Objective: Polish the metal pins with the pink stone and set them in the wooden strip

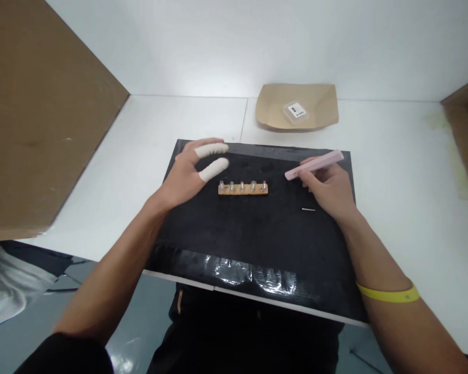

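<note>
My left hand [191, 171] hovers over the left part of the black mat, thumb and index finger apart in white finger cots, with nothing between them. Just right of it lies a small wooden strip [242, 192] bearing a row of several clear little cylinders. My right hand [327, 187] is closed around a pale pink, faceted stick [315, 164], slanting up to the right; I cannot tell exactly what it is. Below that hand a thin metal pin [308, 209] rests on the mat.
The black mat [249, 234] covers the front of the white table [140, 124]. Behind it stands a brown paper tray [269, 111] with a labelled clear plastic box [296, 111] inside. Cardboard panels rise at left [50, 119] and right [466, 124]. White cloth shows at lower left.
</note>
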Demonstrator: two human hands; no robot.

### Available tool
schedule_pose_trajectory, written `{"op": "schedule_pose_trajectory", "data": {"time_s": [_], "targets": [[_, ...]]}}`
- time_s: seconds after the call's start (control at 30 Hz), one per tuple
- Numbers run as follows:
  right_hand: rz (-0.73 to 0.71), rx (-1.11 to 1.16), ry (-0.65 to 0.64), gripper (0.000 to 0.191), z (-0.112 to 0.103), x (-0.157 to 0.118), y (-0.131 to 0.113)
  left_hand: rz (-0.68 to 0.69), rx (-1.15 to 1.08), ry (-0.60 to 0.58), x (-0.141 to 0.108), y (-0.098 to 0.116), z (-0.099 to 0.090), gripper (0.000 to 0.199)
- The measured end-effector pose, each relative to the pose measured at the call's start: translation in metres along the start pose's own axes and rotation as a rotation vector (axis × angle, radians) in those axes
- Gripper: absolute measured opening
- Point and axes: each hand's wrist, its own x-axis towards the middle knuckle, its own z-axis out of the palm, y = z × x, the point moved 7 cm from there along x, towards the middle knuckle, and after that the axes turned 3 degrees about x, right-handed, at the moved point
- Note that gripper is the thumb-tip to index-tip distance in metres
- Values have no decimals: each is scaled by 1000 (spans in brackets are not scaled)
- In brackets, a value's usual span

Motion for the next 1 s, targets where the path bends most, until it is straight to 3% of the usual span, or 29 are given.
{"op": "schedule_pose_trajectory", "data": {"time_s": [0.13,0.27,0.57,0.77,1.0], "targets": [[7,20,-1,39,0,0,2,45,76,-36,-40,-24,7,47],[11,10,0,40,0,0,1,47,152,-49,-57,-35,15,55],[25,-22,19,38,-1,0,1,58,101,-134,-43,-30,35,31],[28,-11,29,38,-3,1,3,-5,124,-109,-42,-28,40,16],[53,14,36,40,-5,2,8,-26,145,-96,-43,-29,42,14]]}}
